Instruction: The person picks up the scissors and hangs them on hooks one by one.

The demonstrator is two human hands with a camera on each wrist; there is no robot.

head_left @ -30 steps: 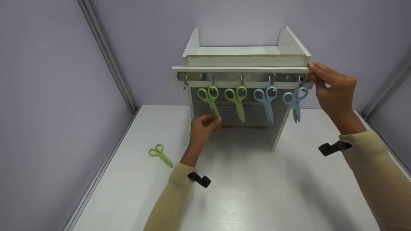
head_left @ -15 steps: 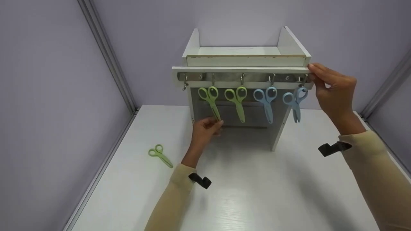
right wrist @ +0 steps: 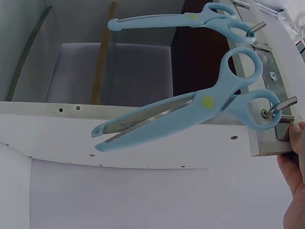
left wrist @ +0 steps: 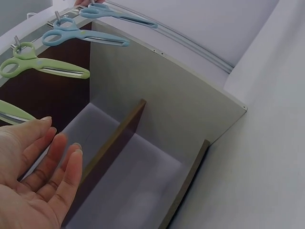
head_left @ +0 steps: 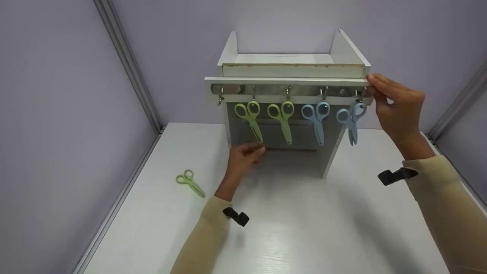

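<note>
Left hand [head_left: 243,158] hangs released below the leftmost green scissors [head_left: 249,118]; right hand [head_left: 397,104] grips the hook rail's [head_left: 285,91] right end

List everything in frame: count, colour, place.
green scissors: 2, hanging on second and third hooks from left
blue scissors: 2, hanging on the two right hooks
loose green scissors: 1, lying on table, left
hook rail: 1, metal, front of shelf; leftmost hook bare
shelf unit: 1, white, back of table
table: 1, white
left hand: open, below leftmost hanging pair
right hand: grips the rail's right end
</note>
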